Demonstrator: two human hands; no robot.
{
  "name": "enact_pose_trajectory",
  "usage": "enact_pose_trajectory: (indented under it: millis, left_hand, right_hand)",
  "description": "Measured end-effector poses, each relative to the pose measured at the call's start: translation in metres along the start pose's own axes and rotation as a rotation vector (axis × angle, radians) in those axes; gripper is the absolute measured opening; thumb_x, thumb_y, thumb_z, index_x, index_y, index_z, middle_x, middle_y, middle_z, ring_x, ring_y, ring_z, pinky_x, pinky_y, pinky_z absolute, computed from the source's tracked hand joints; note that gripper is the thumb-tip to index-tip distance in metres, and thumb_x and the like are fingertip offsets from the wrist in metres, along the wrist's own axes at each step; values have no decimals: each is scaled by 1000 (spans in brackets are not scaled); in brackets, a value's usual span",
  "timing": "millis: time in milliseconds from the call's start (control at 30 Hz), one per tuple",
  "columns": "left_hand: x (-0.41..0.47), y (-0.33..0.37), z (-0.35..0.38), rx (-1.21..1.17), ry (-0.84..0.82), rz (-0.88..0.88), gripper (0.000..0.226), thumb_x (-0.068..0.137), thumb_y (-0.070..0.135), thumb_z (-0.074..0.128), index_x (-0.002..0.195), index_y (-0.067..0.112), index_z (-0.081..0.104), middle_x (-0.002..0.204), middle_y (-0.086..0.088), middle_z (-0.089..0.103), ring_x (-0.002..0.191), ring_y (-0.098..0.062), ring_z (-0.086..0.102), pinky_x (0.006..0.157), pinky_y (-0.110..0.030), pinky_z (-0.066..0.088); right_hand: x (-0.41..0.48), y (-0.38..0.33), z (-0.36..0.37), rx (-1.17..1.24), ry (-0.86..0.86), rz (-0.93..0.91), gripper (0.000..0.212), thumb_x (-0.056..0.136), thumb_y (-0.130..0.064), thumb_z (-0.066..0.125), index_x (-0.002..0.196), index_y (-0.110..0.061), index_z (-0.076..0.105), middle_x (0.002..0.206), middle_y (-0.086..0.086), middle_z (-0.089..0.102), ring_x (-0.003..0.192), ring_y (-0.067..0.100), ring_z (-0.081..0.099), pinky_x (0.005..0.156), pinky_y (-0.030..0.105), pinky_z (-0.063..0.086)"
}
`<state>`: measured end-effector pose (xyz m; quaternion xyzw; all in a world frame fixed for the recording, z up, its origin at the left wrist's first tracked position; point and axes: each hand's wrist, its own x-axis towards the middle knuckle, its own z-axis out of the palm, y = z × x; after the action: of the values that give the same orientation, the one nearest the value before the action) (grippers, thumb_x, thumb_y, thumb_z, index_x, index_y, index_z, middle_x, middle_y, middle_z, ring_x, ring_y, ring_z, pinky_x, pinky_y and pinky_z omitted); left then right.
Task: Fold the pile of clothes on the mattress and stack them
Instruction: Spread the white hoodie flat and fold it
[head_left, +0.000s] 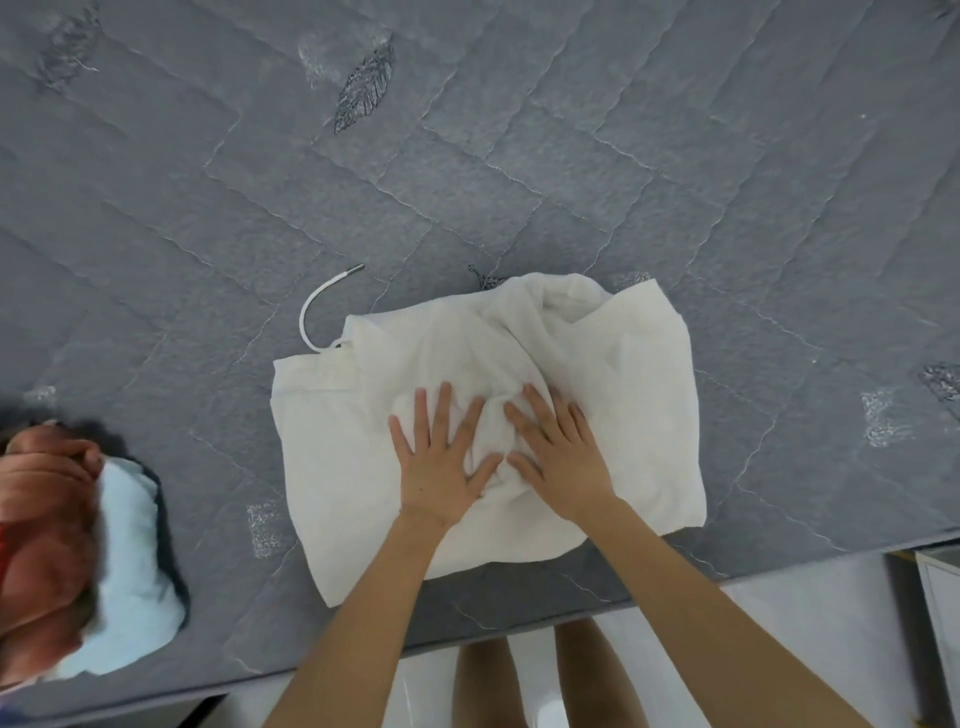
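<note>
A white hooded garment (639, 395) lies folded into a rough rectangle near the front edge of the grey quilted mattress (467, 171). Its white drawstring (311, 306) with a metal tip curls out onto the mattress at the upper left. My left hand (439, 457) and my right hand (558, 452) lie side by side, flat on the middle of the garment, fingers spread and straight, pressing on a bunched lump of cloth between them. At the left edge sits a pile of clothes (52, 545), with rust-red cloth over a light blue piece and a dark one.
The mattress's front edge (519, 618) runs diagonally below my forearms, with white floor and my legs beneath it. A pale piece of furniture (940, 608) stands at the lower right. Bare grey mattress stretches behind and to both sides of the garment.
</note>
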<state>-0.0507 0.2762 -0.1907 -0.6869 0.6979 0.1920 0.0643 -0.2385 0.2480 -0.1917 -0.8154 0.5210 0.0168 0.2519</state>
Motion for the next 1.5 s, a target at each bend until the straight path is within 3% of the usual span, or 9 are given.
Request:
enact_pose_trajectory:
  millis: [233,400,467,667,867,1033,1200,1300,1500]
  left_hand:
    - [-4,26,-12,-129,248,-54,63,90,55,41,142,20,40,151,-13,33,141,-35,24,112,-59,14]
    - [-13,99,-22,-179,335,131,61,85,57,54,132,19,52,141,-11,48,132,-35,39,111,-58,24]
    - [-15,132,-10,-159,257,175,65,84,60,53,137,22,45,149,-8,39,137,-34,33,113,-58,18]
    - [-6,189,36,-14,-71,11,113,63,76,60,151,32,5,157,-11,-15,144,-37,-16,109,-64,-11]
    - [-1,198,50,2,-96,-75,117,61,74,63,151,32,2,156,-12,-21,145,-38,-14,108,-68,-9]
    - [-1,187,55,-49,-15,16,105,68,72,58,151,31,9,156,-10,-23,145,-34,-16,109,-65,-9]
    - [-19,185,23,-410,103,10,82,79,79,35,141,26,30,152,-4,32,141,-28,24,111,-64,13]
    - [-36,192,-9,-702,81,-148,96,69,88,30,142,25,29,148,3,38,140,-22,31,114,-55,21]
    - [-52,170,-66,-1065,96,-514,106,62,68,71,144,20,24,143,6,41,131,-14,41,111,-37,33]
  right_hand:
    - [1,8,-39,177,283,114,56,86,-44,54,134,-16,53,139,8,52,127,30,47,102,45,41]
    - [1,67,-83,304,353,523,72,85,-52,64,144,-20,39,152,8,31,139,23,25,115,39,22]
    - [5,94,-85,443,224,651,80,83,-54,66,147,-23,32,157,5,21,145,20,15,118,43,17]
    - [27,113,-92,776,234,650,63,81,-32,76,131,-17,42,122,-6,52,113,12,50,99,37,42]
    - [31,118,-94,1102,166,924,39,84,-33,73,114,-11,62,111,4,67,98,20,64,80,31,54]
    - [24,117,-109,1090,82,823,25,85,-28,72,105,-17,61,90,-8,65,77,3,60,51,9,48]
    - [20,94,-130,946,-42,593,20,89,-27,67,108,-19,63,101,-3,69,95,14,65,79,28,54]
    - [25,67,-142,907,-80,537,26,87,-24,70,109,-13,64,106,5,69,98,21,66,87,43,54]
    - [31,-20,-153,827,-14,351,21,86,-18,69,99,-3,64,96,13,69,90,26,66,73,40,53]
